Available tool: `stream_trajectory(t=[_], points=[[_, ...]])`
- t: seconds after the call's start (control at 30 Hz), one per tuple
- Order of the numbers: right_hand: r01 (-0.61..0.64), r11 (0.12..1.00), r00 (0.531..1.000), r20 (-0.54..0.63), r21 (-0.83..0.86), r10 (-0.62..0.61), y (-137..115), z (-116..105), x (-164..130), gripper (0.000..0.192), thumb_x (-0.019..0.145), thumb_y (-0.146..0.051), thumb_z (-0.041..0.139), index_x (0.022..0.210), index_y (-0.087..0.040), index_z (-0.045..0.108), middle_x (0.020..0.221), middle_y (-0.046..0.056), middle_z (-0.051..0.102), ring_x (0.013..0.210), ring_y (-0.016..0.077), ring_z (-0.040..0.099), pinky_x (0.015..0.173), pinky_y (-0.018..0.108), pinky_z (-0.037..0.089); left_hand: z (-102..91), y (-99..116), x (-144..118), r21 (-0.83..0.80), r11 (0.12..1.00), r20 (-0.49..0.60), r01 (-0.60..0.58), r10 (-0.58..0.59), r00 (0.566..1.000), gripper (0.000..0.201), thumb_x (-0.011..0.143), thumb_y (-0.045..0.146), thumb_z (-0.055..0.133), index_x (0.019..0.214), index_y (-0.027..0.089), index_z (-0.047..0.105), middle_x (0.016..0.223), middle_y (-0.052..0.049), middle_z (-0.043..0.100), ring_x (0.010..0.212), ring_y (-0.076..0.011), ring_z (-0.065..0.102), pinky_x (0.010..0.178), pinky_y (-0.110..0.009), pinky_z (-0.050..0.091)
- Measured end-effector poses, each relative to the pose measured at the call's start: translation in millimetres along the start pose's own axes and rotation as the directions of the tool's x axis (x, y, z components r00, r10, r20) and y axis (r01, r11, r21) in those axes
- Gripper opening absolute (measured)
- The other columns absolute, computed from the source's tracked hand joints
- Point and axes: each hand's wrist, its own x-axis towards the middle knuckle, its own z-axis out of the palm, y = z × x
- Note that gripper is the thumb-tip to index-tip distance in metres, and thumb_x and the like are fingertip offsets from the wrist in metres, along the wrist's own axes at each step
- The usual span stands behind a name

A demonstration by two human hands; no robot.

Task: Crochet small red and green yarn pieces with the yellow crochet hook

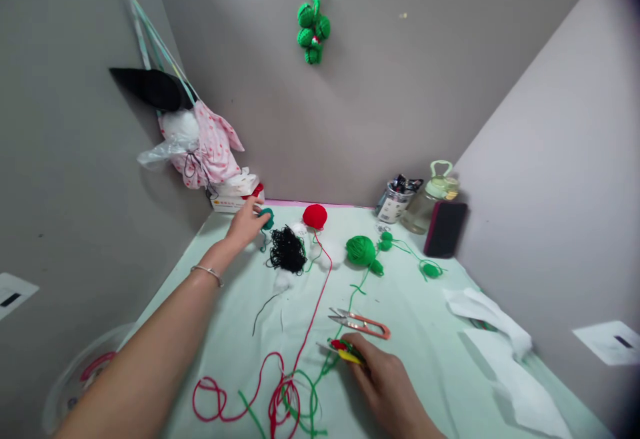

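My left hand (245, 222) is stretched to the back left, its fingertips closed on a small teal yarn ball (268, 219). Near the front, my right hand (383, 375) grips a crochet hook (351, 357) with a yellow handle and a thin metal tip, along with a small red and green crocheted piece (340, 345). Just beyond that hand lie orange-handled thread snips (367, 325), blades apart. A tangled heap of black yarn (288, 250) sits beside my left hand. Loose red yarn (285, 399) and green strands lie tangled at the front.
A red yarn ball (315, 216), white stuffing (333, 252) and a green yarn ball (361, 251) lie toward the back. A tin of pens (393, 204), a bottle (423, 209) and a phone (445, 229) stand back right. White tissue (515, 372) lies right; a pink bag (213, 142) hangs left.
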Motion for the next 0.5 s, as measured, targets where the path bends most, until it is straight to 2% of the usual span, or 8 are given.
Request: stream_trajectory(t=[0.07,0.13,0.23,0.33,0.5], points=[[-0.017,1.000,1.000,-0.008,0.011,0.017,-0.2,-0.1,0.3,0.031,0.095,-0.022,0.044,0.113,-0.022,0.069,0.092,0.006,0.084,0.075,0.0216,0.080,0.068,0.028,0.059,-18.0,10.3,-2.4,-0.156,0.988,-0.028,-0.012,0.008,1.000,0.040,0.100,0.036,0.069,0.135,0.019,0.064,0.136,-0.012,0.067,0.112,-0.0280,0.070,0.093,-0.050,0.062],[-0.036,0.999,0.999,-0.004,0.022,0.036,-1.3,-0.4,0.7,0.030,0.095,-0.023,0.045,0.112,-0.022,0.070,0.093,0.006,0.084,0.076,0.0228,0.080,0.069,0.029,0.059,-33.7,20.2,-9.7,-0.301,0.953,-0.012,-0.024,0.021,1.000,0.036,0.101,0.036,0.068,0.131,0.017,0.065,0.130,-0.011,0.069,0.107,-0.0261,0.071,0.090,-0.047,0.062],[-0.032,0.999,0.999,0.006,0.044,0.032,-4.7,-1.1,1.2,0.028,0.095,-0.025,0.046,0.108,-0.023,0.070,0.088,0.005,0.083,0.071,0.0226,0.079,0.066,0.029,0.058,-48.1,33.5,-27.1,-0.471,0.881,0.043,-0.027,0.054,0.998,0.024,0.101,0.022,0.059,0.121,0.015,0.070,0.108,-0.008,0.076,0.095,-0.0204,0.074,0.091,-0.040,0.061],[-0.039,0.998,0.999,0.014,0.058,0.038,-6.7,-1.3,0.8,0.026,0.094,-0.022,0.048,0.107,-0.024,0.071,0.085,0.003,0.082,0.068,0.0209,0.076,0.065,0.028,0.056,-50.2,42.9,-45.8,-0.594,0.804,0.105,-0.015,0.095,0.990,0.026,0.094,0.015,0.058,0.116,0.015,0.073,0.097,-0.007,0.078,0.092,-0.0193,0.076,0.093,-0.036,0.060],[-0.054,0.997,0.999,0.000,-0.050,0.054,1.4,3.8,-0.9,0.030,0.094,-0.016,0.049,0.115,-0.023,0.069,0.096,0.005,0.083,0.078,0.0224,0.079,0.069,0.030,0.059,-40.3,47.6,-71.0,-0.705,0.709,0.188,0.036,0.137,0.973,0.024,0.087,0.015,0.067,0.109,0.016,0.076,0.099,-0.008,0.080,0.099,-0.0216,0.075,0.091,-0.033,0.059]])
